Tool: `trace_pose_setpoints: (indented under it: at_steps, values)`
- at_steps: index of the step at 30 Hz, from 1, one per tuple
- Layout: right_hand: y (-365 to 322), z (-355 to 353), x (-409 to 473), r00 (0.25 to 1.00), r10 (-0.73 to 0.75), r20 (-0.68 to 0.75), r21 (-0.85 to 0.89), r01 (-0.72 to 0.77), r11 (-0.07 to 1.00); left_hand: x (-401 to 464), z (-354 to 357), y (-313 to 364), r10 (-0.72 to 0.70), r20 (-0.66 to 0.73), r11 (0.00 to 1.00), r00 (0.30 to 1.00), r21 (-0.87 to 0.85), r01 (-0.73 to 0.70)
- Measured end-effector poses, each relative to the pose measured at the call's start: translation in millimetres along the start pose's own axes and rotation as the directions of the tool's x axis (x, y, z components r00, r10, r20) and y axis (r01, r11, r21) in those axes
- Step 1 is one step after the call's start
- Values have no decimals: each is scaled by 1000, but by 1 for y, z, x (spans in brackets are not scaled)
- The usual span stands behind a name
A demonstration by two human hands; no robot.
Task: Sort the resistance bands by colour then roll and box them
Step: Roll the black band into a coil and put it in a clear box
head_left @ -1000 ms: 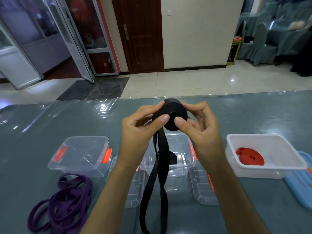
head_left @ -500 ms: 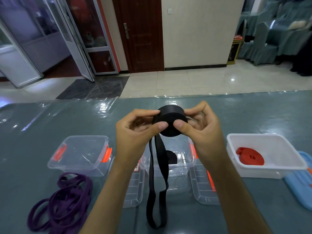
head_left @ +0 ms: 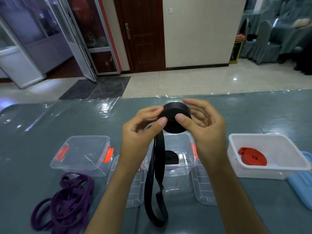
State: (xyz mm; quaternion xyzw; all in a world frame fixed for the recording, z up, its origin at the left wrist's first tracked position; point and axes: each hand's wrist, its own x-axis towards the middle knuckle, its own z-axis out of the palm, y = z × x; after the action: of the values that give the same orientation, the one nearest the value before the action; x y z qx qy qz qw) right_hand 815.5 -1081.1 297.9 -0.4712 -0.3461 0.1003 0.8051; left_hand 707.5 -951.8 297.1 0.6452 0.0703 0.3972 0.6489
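Note:
A black resistance band, partly rolled into a thick coil, is held up over the table. My left hand pinches the coil's left side with thumb and fingers. My right hand presses its thumb on the coil's face, the fingers spread behind it. The band's loose tail hangs down in a loop in front of a clear box that holds another rolled black band. Loose purple bands lie in a heap at lower left. A rolled red band lies in a white box.
An empty clear box with orange clips stands left of centre. Two clear lids lie flat beside the middle box. A blue lid lies at the right edge. The table is covered by a teal cloth under plastic.
The hanging tail has become shorter as more of the band wound onto the coil. My right fingers have spread off the coil's back, and the roll has tilted.

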Motion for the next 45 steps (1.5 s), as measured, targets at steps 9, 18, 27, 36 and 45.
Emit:
trace_pose_setpoints:
  at_steps: [9,18,27,36,45]
  values:
    - [-3,-9,5,998,31,63,-94,-25,995,-2,-6,1,25,17,997,1000,76,-27]
    - [10,-7,-2,982,177,68,9,-178,984,5,-15,-2,129,33,986,991,103,-131]
    - [9,-3,-1,990,132,55,42,-135,990,9,-16,0,45,71,997,996,52,-48]
    - [11,-12,-5,998,42,49,6,-43,999,11,-16,0,9,221,994,975,104,-32]
    - [4,-15,-5,990,-52,128,-65,61,996,5,-11,-5,84,160,996,983,-5,-85]
